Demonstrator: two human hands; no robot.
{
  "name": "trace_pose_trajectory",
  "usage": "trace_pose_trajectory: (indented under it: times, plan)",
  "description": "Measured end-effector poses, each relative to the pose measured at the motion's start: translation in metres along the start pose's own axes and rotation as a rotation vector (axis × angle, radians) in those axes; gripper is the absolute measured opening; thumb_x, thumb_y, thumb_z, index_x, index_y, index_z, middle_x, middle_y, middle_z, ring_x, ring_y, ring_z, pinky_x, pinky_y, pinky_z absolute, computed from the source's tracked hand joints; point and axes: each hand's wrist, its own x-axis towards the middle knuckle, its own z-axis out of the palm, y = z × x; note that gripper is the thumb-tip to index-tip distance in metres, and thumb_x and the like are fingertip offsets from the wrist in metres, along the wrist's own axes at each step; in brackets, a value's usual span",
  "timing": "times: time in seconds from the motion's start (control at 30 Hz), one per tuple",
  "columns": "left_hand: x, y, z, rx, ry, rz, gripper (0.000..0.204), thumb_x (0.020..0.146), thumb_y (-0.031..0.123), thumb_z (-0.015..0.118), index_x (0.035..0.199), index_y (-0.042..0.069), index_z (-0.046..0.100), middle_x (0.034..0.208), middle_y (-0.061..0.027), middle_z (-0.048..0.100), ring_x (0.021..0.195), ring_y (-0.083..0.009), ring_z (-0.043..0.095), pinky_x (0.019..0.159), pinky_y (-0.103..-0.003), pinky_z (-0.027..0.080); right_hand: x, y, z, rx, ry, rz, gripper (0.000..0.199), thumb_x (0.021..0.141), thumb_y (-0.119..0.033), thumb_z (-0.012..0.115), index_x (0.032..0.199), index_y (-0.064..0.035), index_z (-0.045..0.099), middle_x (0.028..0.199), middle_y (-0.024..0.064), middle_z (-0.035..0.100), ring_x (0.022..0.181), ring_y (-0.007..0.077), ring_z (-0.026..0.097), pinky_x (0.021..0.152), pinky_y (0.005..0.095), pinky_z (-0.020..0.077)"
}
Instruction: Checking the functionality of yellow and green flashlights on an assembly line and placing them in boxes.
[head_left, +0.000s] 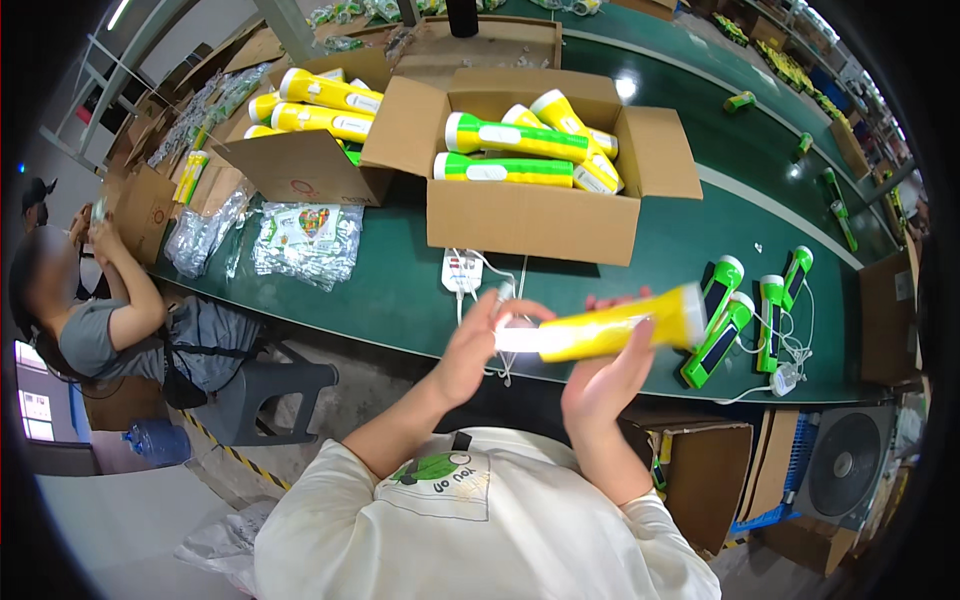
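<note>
Currently grips a yellow-and-white flashlight (600,332) in the right hand (606,378), grasps its narrow end with the left hand (470,350), and holds both over the near edge of the green workbench (395,305), apart from the open cardboard carton (530,226).

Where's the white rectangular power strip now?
Head view, just left of centre: on the green tabletop, the strip lies between the central cardboard box and left hand.
</note>
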Motion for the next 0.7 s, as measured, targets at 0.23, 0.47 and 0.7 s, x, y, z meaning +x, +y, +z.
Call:
trace_pose_trajectory:
  times: [0.23, 0.47, 0.7]
  plan:
    - [-0.001, 0.011, -0.002, -0.223, 0.048, 0.221, 0.013, 0.078, 0.000, 0.039, 0.084, 0.008, 0.031, 0.113, -0.0274, 0.050, 0.111, -0.0358, 0.053, 0.090, -0.046, 0.048, 0.010, -0.020, 0.025, 0.144, 0.056, 0.197, 0.046, 0.091, -0.036, 0.055, 0.121, -0.0063, 0.037, 0.110, 0.0083, 0.044, 0.107, 0.0206, 0.045, 0.100, 0.0451, 0.0372]
    - [-0.002, 0.001, -0.013, -0.403, 0.026, 0.195, 0.015, 0.077, -0.003, 0.036, 0.086, 0.009, 0.034, 0.115, -0.0262, 0.050, 0.111, -0.0356, 0.052, 0.093, -0.046, 0.047, -0.001, -0.018, 0.031, 0.117, 0.056, 0.112, 0.042, 0.093, -0.034, 0.052, 0.119, -0.0054, 0.037, 0.112, 0.0088, 0.044, 0.106, 0.0207, 0.048, 0.099, 0.0445, 0.0384]
    - [-0.005, -0.004, -0.016, -0.423, -0.088, 0.249, 0.020, 0.086, 0.006, 0.055, 0.092, 0.012, 0.037, 0.121, -0.0237, 0.048, 0.116, -0.0359, 0.048, 0.093, -0.048, 0.046, 0.001, -0.009, 0.022, -0.007, 0.089, 0.087, 0.050, 0.095, -0.041, 0.045, 0.126, -0.0021, 0.034, 0.113, 0.0104, 0.042, 0.106, 0.0230, 0.048, 0.096, 0.0431, 0.0396]
